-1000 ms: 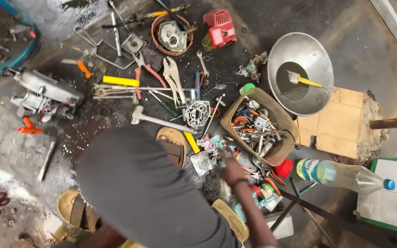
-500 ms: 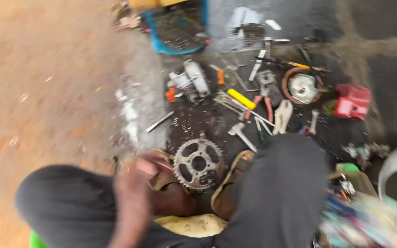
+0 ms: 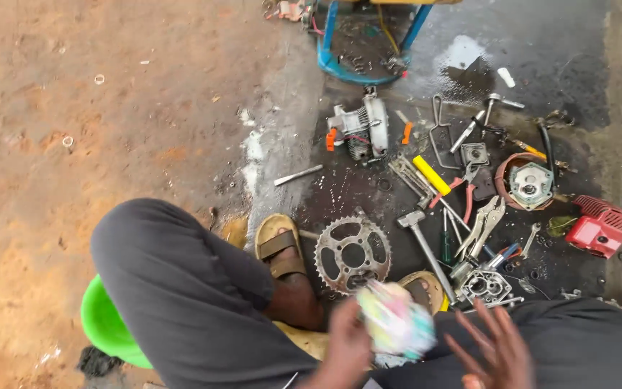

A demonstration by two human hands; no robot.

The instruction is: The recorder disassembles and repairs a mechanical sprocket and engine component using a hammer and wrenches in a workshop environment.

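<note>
Left hand (image 3: 347, 346) grips rag (image 3: 396, 320) beside sprocket (image 3: 353, 254)

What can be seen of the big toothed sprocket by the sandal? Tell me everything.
The sprocket is a flat, round metal disc, grey and dull with grime. Pointed teeth run all round its rim, a large round hole sits at its centre, and smaller cut-outs ring that hole. It lies flat on the dark, oily ground, between the two tan sandals, just ahead of the person's hands. A hammer lies close to its right. Neither hand touches it; whether its edge meets the sandals cannot be told.
</note>
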